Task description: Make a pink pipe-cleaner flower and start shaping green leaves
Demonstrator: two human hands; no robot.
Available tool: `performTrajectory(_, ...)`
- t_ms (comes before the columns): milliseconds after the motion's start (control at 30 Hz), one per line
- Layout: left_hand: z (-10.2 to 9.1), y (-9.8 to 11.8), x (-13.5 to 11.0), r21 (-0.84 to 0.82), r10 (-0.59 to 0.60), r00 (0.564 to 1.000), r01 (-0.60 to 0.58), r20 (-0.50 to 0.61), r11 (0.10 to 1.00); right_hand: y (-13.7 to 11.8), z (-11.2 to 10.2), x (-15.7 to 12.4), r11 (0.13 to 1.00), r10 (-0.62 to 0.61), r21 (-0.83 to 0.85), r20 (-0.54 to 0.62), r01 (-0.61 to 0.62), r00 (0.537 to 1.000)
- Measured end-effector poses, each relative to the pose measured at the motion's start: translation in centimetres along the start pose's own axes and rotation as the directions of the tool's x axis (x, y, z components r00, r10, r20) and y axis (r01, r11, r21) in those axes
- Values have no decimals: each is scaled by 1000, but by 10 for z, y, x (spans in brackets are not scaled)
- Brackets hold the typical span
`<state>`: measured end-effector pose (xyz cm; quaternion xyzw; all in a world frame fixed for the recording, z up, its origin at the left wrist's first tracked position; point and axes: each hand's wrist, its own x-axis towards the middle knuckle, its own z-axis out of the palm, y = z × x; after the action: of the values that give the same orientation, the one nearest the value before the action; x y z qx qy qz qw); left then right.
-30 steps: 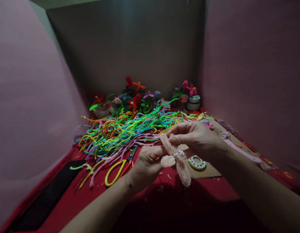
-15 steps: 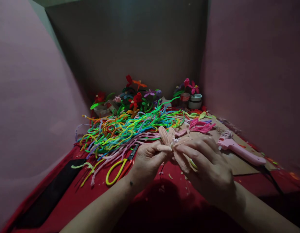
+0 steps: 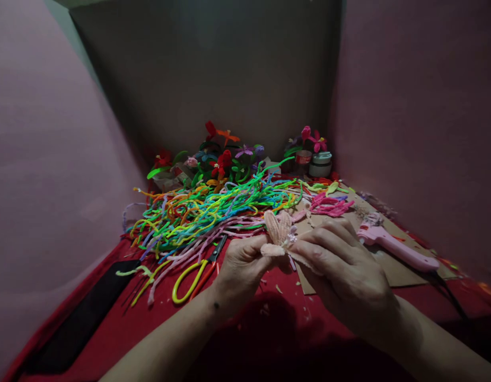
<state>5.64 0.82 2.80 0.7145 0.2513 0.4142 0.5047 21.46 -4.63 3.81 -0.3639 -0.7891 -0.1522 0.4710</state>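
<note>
A pale peach pipe-cleaner flower with a small whitish-lilac centre is held up between my two hands, above the red cloth. My left hand pinches it from the left, thumb and fingers closed near the base of a petal. From the other side my right hand grips a petal close to the centre, its fingers bent together. Part of the flower is hidden behind the right fingers. Scissors with yellow and red handles lie just left of my left hand.
A heap of colourful pipe cleaners spreads beyond my hands. A pink glue gun rests on a cardboard sheet at right. Finished flowers and a lidded jar stand at the back. A black strip lies at left.
The flower has turned and shifted slightly right, so its centre shows more clearly. My right fingers have changed position on its petals, and the lower petal is now less visible.
</note>
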Motion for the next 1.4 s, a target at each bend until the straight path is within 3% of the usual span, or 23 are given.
performTrajectory(333,1,10,4,-13,-25,1000,25,0,1000,3,-5,6,998,60,8,52,-60,997)
performTrajectory(433,-1,10,4,-45,-1,997,-2,-77,999,5,-5,2,977,206,70,-43,-203,978)
performTrajectory(500,-1,10,4,-47,25,989,-33,-148,998,7,-3,-2,896,400,226,-40,-382,916)
performTrajectory(567,-2,10,4,-13,40,983,-43,-179,999,8,0,-5,718,573,425,89,-551,815)
performTrajectory(633,-1,13,4,15,38,985,-36,-168,999,10,1,-4,526,671,549,202,-650,713)
performTrajectory(700,0,15,3,19,30,989,-28,-147,999,9,0,0,400,706,616,265,-679,657)
performTrajectory(867,-1,15,3,26,23,996,-20,-86,999,6,-3,10,236,585,665,485,-709,650)
performTrajectory(1033,-4,11,2,30,-23,999,24,-35,999,9,6,10,80,597,729,510,-679,619)
performTrajectory(1200,-5,9,3,-39,-63,997,61,-39,997,10,9,10,58,590,731,524,-680,613)
performTrajectory(1400,-5,8,5,-223,-172,983,154,-61,963,11,11,1,49,574,782,486,-621,659)
